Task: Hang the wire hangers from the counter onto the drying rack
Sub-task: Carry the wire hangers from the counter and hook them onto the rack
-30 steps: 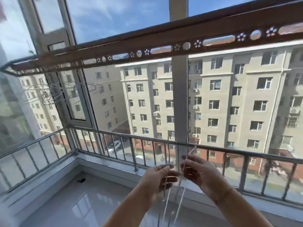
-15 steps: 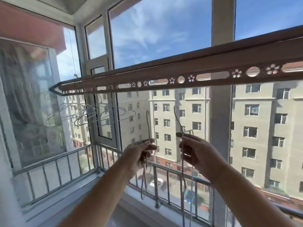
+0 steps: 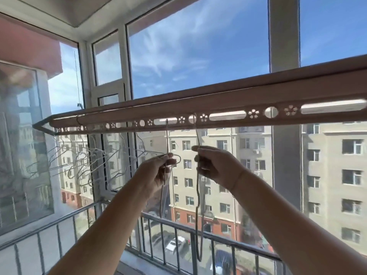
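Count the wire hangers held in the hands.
2: one hanger in the left hand, hook at a drying rack slot; the other hanger in the right hand, hook at a round hole. More may be bunched in either hand.

A single wide-angle view, worn on the person's head, faces out toward the balcony windows (image 3: pixel 198 56) and tilts slightly upward, catching sky and a strip of ceiling. The drying rack (image 3: pixel 228 102) crosses the frame close by, just above centre. Both forearms enter from the bottom edge, with the left hand (image 3: pixel 156 173) and right hand (image 3: pixel 216 167) near mid-frame. The railing (image 3: pixel 59 221) sits low.
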A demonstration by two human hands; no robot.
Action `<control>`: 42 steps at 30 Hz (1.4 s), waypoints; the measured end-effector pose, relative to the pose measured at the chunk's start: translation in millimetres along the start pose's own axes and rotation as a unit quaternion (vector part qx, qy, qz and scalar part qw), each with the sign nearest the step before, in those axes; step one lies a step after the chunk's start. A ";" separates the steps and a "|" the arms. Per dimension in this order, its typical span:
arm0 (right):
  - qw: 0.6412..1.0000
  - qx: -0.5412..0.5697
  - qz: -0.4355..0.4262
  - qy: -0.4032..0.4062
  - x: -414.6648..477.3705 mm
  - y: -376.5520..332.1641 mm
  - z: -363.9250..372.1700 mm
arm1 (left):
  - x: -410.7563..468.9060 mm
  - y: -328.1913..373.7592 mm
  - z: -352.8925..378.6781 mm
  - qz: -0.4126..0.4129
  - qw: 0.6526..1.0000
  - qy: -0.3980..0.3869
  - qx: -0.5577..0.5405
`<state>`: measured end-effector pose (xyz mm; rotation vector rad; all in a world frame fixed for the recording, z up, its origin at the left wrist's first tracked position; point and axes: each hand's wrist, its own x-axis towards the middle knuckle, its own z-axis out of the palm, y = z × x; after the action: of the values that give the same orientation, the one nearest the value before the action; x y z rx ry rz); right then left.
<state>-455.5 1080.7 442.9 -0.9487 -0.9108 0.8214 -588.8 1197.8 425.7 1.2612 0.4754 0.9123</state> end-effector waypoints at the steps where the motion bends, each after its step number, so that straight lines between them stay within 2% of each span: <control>1: 1.000 -0.005 -0.002 0.002 8.8 1.8 5.8 | 10.4 4.1 -6.5 0.002 1.000 -0.006 -0.002; 8: 0.998 -0.008 -0.008 0.061 48.5 21.3 14.3 | 66.0 7.3 -36.8 0.011 0.999 -0.046 0.014; 16: 0.993 -0.022 -0.002 0.120 60.1 37.9 3.4 | 100.2 -9.7 -40.1 -0.013 0.996 -0.091 -0.017; 25: 0.990 -0.032 -0.010 0.135 67.1 41.1 1.7 | 105.4 -14.1 -35.8 -0.030 0.995 -0.092 0.011; 31: 0.989 -0.021 -0.021 0.143 58.5 48.0 -4.0 | 99.9 -28.6 -56.8 0.006 0.994 -0.108 0.030; 37: 0.978 -0.069 -0.014 0.195 36.7 85.0 -36.8 | 90.2 -65.2 -87.3 0.057 0.997 -0.049 -0.029; 42: 0.958 -0.201 -0.017 0.204 6.1 125.0 -71.0 | 76.8 -121.2 -94.7 0.004 0.998 -0.054 0.032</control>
<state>-411.0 1109.1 309.0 -1.3929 -0.7380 0.3859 -576.8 1311.9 297.8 1.3644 0.4176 0.8368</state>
